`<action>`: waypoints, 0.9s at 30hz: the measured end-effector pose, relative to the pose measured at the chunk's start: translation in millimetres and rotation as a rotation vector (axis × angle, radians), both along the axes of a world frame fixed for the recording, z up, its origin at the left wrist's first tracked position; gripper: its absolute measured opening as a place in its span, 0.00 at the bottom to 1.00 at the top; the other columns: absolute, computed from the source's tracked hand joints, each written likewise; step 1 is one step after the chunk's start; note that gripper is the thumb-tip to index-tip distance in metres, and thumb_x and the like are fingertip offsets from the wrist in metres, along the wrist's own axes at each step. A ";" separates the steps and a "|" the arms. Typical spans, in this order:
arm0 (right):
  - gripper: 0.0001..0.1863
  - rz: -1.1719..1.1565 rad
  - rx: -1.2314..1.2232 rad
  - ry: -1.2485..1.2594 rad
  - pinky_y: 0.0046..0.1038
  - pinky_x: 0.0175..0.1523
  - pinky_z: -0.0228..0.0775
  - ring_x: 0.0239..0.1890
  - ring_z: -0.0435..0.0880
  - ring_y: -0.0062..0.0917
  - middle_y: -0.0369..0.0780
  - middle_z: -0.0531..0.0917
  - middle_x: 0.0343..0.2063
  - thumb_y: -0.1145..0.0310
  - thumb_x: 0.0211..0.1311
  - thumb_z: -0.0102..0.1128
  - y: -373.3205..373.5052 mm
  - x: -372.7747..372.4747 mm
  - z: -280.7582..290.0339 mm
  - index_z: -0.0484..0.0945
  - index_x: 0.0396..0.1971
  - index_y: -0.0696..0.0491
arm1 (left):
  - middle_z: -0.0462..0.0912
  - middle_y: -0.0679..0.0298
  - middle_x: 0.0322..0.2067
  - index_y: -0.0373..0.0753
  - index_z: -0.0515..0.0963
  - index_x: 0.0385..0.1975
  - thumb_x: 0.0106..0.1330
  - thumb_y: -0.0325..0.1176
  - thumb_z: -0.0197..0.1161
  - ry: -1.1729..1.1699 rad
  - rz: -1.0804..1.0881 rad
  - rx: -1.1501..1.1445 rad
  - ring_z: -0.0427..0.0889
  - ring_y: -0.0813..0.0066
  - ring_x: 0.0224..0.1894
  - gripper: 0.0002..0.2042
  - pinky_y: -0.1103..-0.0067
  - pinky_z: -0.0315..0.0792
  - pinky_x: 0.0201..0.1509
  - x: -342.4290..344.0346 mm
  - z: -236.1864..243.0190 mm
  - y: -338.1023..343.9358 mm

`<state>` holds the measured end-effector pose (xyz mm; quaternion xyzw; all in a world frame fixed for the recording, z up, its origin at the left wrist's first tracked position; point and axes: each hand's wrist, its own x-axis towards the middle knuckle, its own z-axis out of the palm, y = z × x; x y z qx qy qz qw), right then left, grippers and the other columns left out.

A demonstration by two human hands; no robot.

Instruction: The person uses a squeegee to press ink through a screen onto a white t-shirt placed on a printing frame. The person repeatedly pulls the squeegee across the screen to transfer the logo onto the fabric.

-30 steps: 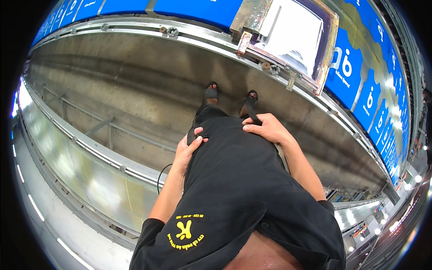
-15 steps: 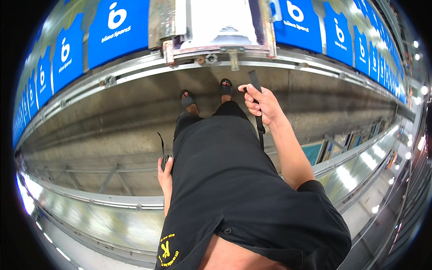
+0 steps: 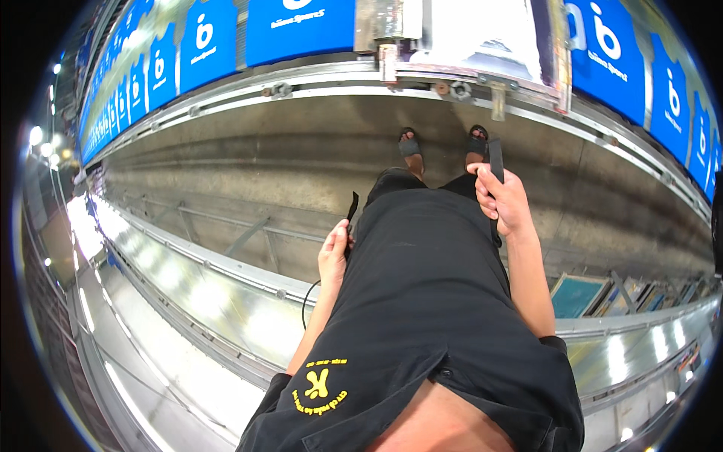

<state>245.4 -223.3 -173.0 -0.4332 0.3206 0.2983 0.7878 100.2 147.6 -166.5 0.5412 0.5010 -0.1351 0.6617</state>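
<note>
While the person stood on the grey concrete floor (image 3: 248,169), the head view looked straight down the black garment (image 3: 429,301) to two feet in dark sandals (image 3: 410,145). The right hand (image 3: 506,202) was closed around a flat black strap (image 3: 495,160), which ran up past the fingers toward the right foot and also down beside the hip. The left hand (image 3: 334,252) rested at the left hip and held a second, shorter black strap end (image 3: 352,206) (the fingers seemed curled on it, but they were partly hidden). A thin dark cable (image 3: 306,301) hung below this hand. Blue printed panels (image 3: 301,26) lay along a metal frame (image 3: 331,79) ahead.
</note>
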 end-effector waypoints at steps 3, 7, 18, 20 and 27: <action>0.21 0.028 -0.002 0.019 0.16 0.18 0.55 0.18 0.66 0.08 0.29 0.75 0.25 0.58 0.78 0.72 6.0 -3.6 -0.8 0.84 0.53 0.62 | 0.86 0.72 0.40 0.37 0.80 0.71 0.80 0.38 0.70 0.036 -0.057 0.007 0.80 0.87 0.39 0.23 0.86 0.74 0.50 12.1 16.5 -14.7; 0.21 0.068 -0.019 0.023 0.16 0.18 0.56 0.18 0.67 0.08 0.29 0.75 0.24 0.58 0.78 0.72 10.0 -1.8 0.9 0.83 0.54 0.62 | 0.88 0.68 0.48 0.35 0.78 0.72 0.80 0.37 0.70 0.023 -0.106 -0.096 0.81 0.86 0.48 0.24 0.85 0.75 0.58 3.2 7.3 -0.6; 0.22 0.138 -0.012 -0.011 0.15 0.19 0.56 0.18 0.66 0.08 0.29 0.75 0.25 0.58 0.79 0.71 22.3 -0.3 4.3 0.82 0.56 0.63 | 0.86 0.60 0.57 0.31 0.76 0.71 0.81 0.41 0.68 0.053 -0.366 -0.060 0.82 0.81 0.58 0.26 0.81 0.74 0.66 21.0 31.3 -5.0; 0.22 0.132 -0.010 -0.008 0.15 0.19 0.56 0.18 0.66 0.07 0.29 0.75 0.25 0.58 0.79 0.71 23.7 0.1 6.7 0.82 0.56 0.63 | 0.85 0.64 0.56 0.33 0.76 0.70 0.83 0.41 0.66 0.079 -0.345 -0.099 0.82 0.83 0.55 0.24 0.83 0.75 0.62 19.4 27.6 -1.5; 0.21 0.106 -0.009 -0.010 0.14 0.19 0.55 0.18 0.66 0.07 0.29 0.74 0.24 0.58 0.79 0.71 17.1 -3.5 7.7 0.82 0.55 0.62 | 0.83 0.66 0.52 0.37 0.79 0.68 0.87 0.47 0.58 -0.065 -0.535 0.104 0.79 0.81 0.55 0.22 0.80 0.72 0.64 2.8 0.0 10.4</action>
